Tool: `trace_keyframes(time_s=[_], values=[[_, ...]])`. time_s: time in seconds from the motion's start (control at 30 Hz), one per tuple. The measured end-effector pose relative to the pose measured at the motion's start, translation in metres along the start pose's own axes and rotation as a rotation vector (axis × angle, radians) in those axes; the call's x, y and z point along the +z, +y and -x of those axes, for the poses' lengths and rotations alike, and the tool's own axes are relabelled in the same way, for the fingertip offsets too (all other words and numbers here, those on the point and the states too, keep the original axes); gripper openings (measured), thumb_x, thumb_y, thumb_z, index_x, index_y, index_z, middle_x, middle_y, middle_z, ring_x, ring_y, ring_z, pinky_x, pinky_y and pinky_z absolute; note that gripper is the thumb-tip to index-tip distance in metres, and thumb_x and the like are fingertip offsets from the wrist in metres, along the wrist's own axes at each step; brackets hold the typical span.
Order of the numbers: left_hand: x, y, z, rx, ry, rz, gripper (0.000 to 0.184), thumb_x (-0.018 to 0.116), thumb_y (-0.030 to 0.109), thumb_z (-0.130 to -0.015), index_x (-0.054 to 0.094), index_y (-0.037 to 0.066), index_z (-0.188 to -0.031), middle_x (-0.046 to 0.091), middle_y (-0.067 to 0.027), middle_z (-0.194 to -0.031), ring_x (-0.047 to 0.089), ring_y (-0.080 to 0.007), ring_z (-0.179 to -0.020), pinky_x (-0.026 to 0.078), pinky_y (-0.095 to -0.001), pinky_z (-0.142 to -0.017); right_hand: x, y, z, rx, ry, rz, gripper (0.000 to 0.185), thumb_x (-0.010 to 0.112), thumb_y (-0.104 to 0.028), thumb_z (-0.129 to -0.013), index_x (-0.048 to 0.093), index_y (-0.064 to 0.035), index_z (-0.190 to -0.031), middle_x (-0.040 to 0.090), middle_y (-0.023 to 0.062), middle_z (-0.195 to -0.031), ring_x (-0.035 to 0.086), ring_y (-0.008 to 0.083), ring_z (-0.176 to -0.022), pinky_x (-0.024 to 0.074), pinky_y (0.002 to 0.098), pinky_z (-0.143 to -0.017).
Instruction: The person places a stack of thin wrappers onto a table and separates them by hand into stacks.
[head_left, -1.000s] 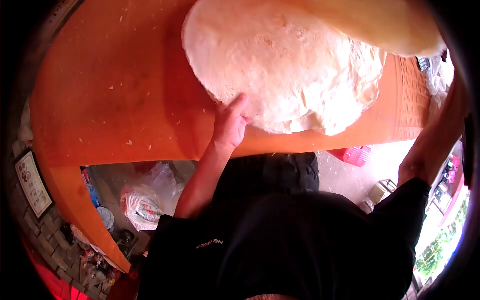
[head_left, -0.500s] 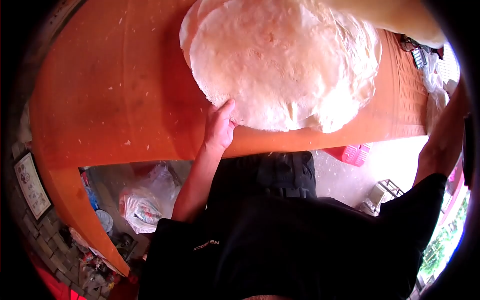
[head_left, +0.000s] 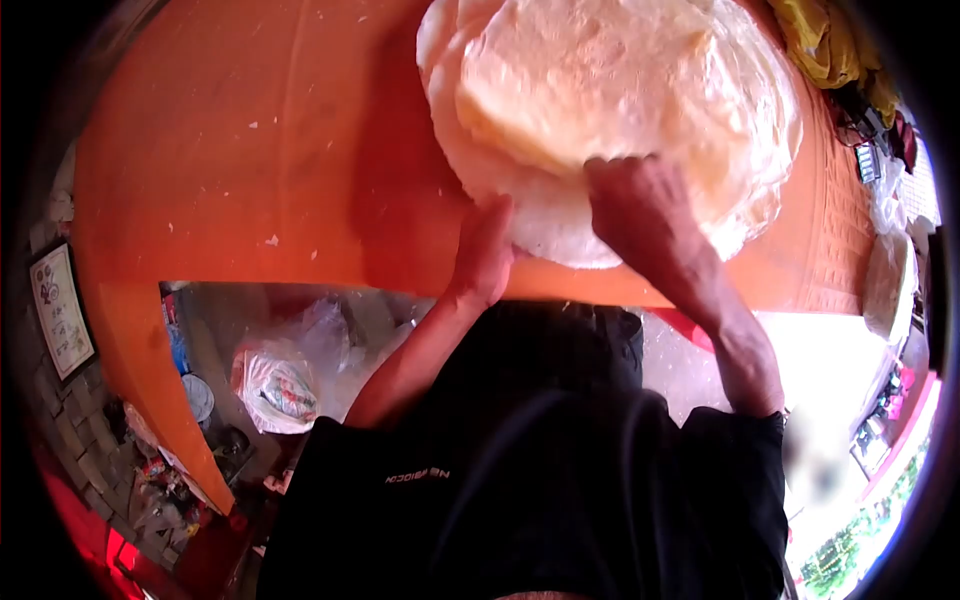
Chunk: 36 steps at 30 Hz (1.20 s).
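Note:
A stack of large, thin, pale round flatbreads [head_left: 760, 150] lies on an orange-covered table [head_left: 220, 190]. My left hand [head_left: 487, 245] is closed at the near left edge of the stack, thumb on top and the other fingers mostly hidden below. On top is a yellowish flatbread sheet [head_left: 560, 90], its near edge raised a little above the layer under it. My right hand [head_left: 645, 205] is closed in a fist at that near edge, knuckles up. Its fingertips are hidden, but it appears to grip the sheet. The stack's far side runs out of view.
Yellow bags [head_left: 825, 45] and clear plastic bags [head_left: 885, 195] lie along the right side. Small crumbs [head_left: 272, 240] dot the cover. Below the table, a white plastic bag [head_left: 275, 390] sits on the floor. A framed paper [head_left: 62, 310] is at the far left.
My right hand has come from the far right onto the stack's near side. A yellowish sheet now lies on top. The pale sheet at upper right is gone from there. The view has shifted.

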<state>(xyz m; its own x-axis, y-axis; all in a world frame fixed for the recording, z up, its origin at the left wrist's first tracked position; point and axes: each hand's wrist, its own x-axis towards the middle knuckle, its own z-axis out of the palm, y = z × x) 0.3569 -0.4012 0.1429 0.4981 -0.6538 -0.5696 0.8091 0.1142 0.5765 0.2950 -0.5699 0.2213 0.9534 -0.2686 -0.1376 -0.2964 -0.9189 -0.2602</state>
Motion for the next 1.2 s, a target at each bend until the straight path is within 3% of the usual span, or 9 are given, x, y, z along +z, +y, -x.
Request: trace_keyframes(time_s=[0.1, 0.33, 0.47, 0.57, 0.7, 0.77, 0.83, 1.0, 1.2], values=[[-0.007, -0.004, -0.002, -0.063, -0.064, -0.011, 0.044, 0.050, 0.032, -0.095, 0.043, 0.011, -0.132, 0.053, -0.0035, -0.128, 0.054, -0.0183, -0.113, 0.049, -0.0383, -0.085, 0.001, -0.021, 0.004, -0.116, 0.159, 0.000, 0.003, 0.060, -0.006, -0.065, 0.060, -0.0039, -0.067, 0.064, 0.0186, -0.068, 0.065, 0.0339, -0.062, 0.0482, 0.0427, -0.052], [-0.017, -0.021, 0.004, -0.049, -0.106, -0.040, 0.047, 0.040, 0.038, -0.098, 0.042, 0.008, -0.135, 0.051, -0.0029, -0.131, 0.051, -0.0173, -0.118, 0.045, -0.0401, -0.092, 0.038, -0.038, -0.014, -0.042, 0.029, -0.023, 0.005, 0.057, -0.006, -0.067, 0.060, -0.0058, -0.070, 0.062, 0.0167, -0.065, 0.062, 0.0329, -0.056, 0.0470, 0.0414, -0.048], [-0.024, -0.003, 0.008, 0.003, -0.315, 0.164, 0.050, 0.035, 0.042, -0.099, 0.042, 0.009, -0.135, 0.052, -0.0048, -0.131, 0.050, -0.0183, -0.118, 0.045, -0.0372, -0.093, 0.042, -0.047, 0.019, -0.030, 0.057, -0.255, 0.035, 0.068, -0.027, -0.075, 0.053, -0.0068, -0.100, 0.060, 0.0174, -0.087, 0.058, 0.0367, -0.086, 0.0480, 0.0424, -0.070], [-0.018, -0.001, 0.014, -0.005, -0.281, 0.290, 0.053, 0.033, 0.044, -0.099, 0.037, 0.010, -0.139, 0.048, -0.0075, -0.135, 0.049, -0.0224, -0.119, 0.045, -0.0371, -0.091, 0.039, -0.052, 0.036, -0.026, 0.281, -0.147, 0.047, 0.066, -0.036, -0.077, 0.055, -0.0004, -0.105, 0.061, 0.0166, -0.083, 0.058, 0.0336, -0.085, 0.0469, 0.0458, -0.068], [-0.015, 0.005, 0.004, 0.034, -0.466, 0.386, 0.058, 0.032, 0.050, -0.098, 0.034, 0.012, -0.142, 0.044, -0.0068, -0.139, 0.045, -0.0246, -0.124, 0.039, -0.0391, -0.100, 0.053, -0.051, 0.019, 0.121, 0.047, 0.002, 0.053, 0.069, -0.029, -0.072, 0.053, -0.0024, -0.114, 0.063, 0.0140, -0.077, 0.062, 0.0308, -0.073, 0.0490, 0.0380, -0.057], [-0.002, 0.010, 0.003, 0.082, -0.238, 0.280, 0.067, 0.033, 0.059, -0.094, 0.035, 0.010, -0.139, 0.050, -0.0105, -0.132, 0.050, -0.0265, -0.116, 0.043, -0.0403, -0.095, 0.037, -0.049, 0.012, 0.105, 0.088, 0.009, 0.040, 0.067, -0.022, -0.070, 0.061, -0.0022, -0.104, 0.064, 0.0125, -0.072, 0.064, 0.0275, -0.067, 0.0493, 0.0352, -0.053], [0.000, 0.009, -0.010, 0.076, -0.135, 0.328, 0.061, 0.034, 0.054, -0.096, 0.041, 0.009, -0.136, 0.051, -0.0097, -0.130, 0.048, -0.0265, -0.119, 0.040, -0.0406, -0.098, 0.009, -0.052, 0.005, -0.169, 0.270, -0.191, 0.021, 0.067, -0.016, -0.066, 0.058, -0.0015, -0.077, 0.058, 0.0142, -0.059, 0.061, 0.0323, -0.056, 0.0484, 0.0421, -0.051], [-0.031, 0.035, -0.025, 0.250, -0.112, 0.219, 0.061, 0.038, 0.053, -0.095, 0.042, 0.007, -0.135, 0.052, -0.0094, -0.129, 0.049, -0.0270, -0.118, 0.040, -0.0424, -0.098, -0.094, -0.090, 0.006, -0.562, -0.098, -0.532, 0.013, 0.063, -0.015, -0.075, 0.067, -0.0037, -0.082, 0.066, 0.0116, -0.081, 0.066, 0.0247, -0.073, 0.0528, 0.0386, -0.061], [-0.069, 0.100, -0.015, 0.544, -0.141, 0.070, 0.060, 0.043, 0.051, -0.094, 0.043, 0.005, -0.133, 0.053, -0.0090, -0.128, 0.050, -0.0276, -0.118, 0.041, -0.0446, -0.098, -0.128, 0.013, 0.002, -0.316, 0.080, -1.309, 0.024, 0.065, -0.014, -0.081, 0.063, -0.0022, -0.102, 0.065, 0.0095, -0.093, 0.066, 0.0187, -0.084, 0.0549, 0.0358, -0.067]])
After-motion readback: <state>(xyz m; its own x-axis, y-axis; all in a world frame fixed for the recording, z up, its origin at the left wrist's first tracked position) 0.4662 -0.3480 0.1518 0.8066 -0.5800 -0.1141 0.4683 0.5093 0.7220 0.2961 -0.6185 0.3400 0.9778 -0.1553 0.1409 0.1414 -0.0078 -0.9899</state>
